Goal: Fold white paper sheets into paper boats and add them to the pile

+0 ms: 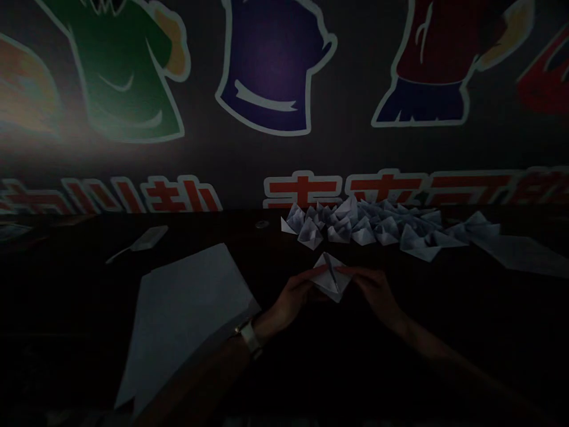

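Note:
A small folded paper diamond (329, 287), white with a dark slit down its middle, is held between both hands above the dark table. My left hand (294, 296), with a pale watch on its wrist, grips the left side of the paper, fingers closed on it. The right side is pinched by my right hand (376, 289), its fingertips lying on the paper's face. The thumbs and undersides of both hands are lost in shadow. Just beyond the hands sits a cluster of folded paper boats (363, 230).
Left of my forearm lies a stack of white paper sheets (191, 314). A white box-shaped object with a cord (150, 238) is farther back. A flat paper sheet (522, 254) lies at the right. Behind the table stands a wall with painted cartoon figures (271, 65).

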The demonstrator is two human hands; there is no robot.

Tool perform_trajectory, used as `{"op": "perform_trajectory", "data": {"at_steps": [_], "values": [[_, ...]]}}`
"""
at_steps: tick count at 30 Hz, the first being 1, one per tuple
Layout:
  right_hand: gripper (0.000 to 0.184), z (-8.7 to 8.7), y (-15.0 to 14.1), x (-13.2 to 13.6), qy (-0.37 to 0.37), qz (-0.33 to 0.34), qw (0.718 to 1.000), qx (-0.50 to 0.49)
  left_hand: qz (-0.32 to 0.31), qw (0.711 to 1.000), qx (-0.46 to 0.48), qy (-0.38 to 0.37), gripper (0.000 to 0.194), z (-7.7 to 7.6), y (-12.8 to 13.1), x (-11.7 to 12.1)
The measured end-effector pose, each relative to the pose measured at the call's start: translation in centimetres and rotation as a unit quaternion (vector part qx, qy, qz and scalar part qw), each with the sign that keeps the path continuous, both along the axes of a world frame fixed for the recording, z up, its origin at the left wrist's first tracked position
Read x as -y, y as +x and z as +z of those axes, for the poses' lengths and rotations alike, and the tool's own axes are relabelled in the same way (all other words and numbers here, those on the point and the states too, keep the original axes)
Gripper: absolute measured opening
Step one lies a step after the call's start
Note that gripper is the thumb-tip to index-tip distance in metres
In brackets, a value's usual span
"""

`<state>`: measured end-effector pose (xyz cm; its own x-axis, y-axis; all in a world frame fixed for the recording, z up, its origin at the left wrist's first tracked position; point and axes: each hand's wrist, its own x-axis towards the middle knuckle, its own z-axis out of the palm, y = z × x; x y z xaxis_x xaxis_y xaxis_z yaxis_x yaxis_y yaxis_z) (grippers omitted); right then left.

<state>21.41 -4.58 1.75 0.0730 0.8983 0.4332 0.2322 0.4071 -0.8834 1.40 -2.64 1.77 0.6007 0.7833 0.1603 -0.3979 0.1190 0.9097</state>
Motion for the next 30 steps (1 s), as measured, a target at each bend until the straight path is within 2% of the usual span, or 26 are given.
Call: {"op": "perform_trajectory", "data": {"at_steps": [3, 5, 7, 10, 14, 18, 20, 24, 25, 28, 30], "values": [[0.022, -0.1, -0.1, 0.1, 0.024, -0.022, 0.998, 0.046, 0.010, 1.000, -0.015, 0.014, 0.039, 0.5, 0.1, 0.3], [0.023, -0.1, -0.2, 0.3, 0.036, -0.016, 0.997, 0.067, 0.059, 0.995, -0.058, 0.054, 0.035, 0.6, 0.2, 0.4], [0.024, -0.1, -0.4, 0.5, 0.037, 0.003, 0.996, 0.080, 0.130, 0.979, -0.119, 0.103, 0.029, 0.5, 0.2, 0.3], [0.025, 0.2, -0.8, 0.8, 0.008, 0.032, 0.997, 0.066, 0.198, 0.954, -0.170, 0.148, 0.022, 0.1, 0.2, -0.2], [0.038, 0.3, -1.8, 0.8, -0.074, 0.061, 0.995, -0.023, 0.224, 0.936, -0.192, 0.194, 0.018, -0.2, 0.1, -0.7], [0.035, -0.2, -2.3, 0.5, -0.216, 0.096, 0.970, -0.048, 0.220, 0.925, -0.207, 0.232, 0.016, -0.4, 0.2, -0.6], [0.037, -0.3, -2.3, 0.5, -0.252, 0.114, 0.959, -0.057, 0.224, 0.926, -0.194, 0.234, 0.018, -0.6, 0.4, -0.5], [0.040, -0.2, -2.1, 0.6, -0.228, 0.127, 0.965, -0.039, 0.221, 0.952, -0.124, 0.170, 0.055, -1.0, 0.7, -0.5], [0.040, -0.1, -2.1, 0.7, -0.218, 0.129, 0.967, -0.029, 0.207, 0.959, -0.122, 0.151, 0.057, -1.1, 0.8, -0.4], [0.040, -0.1, -2.1, 0.6, -0.192, 0.109, 0.975, 0.004, 0.121, 0.975, -0.160, 0.095, 0.040, -1.2, 0.8, -0.1], [0.039, -0.2, -2.1, 0.6, -0.166, 0.054, 0.984, 0.027, 0.068, 0.983, -0.162, 0.058, 0.039, -1.3, 0.8, 0.2]]}}
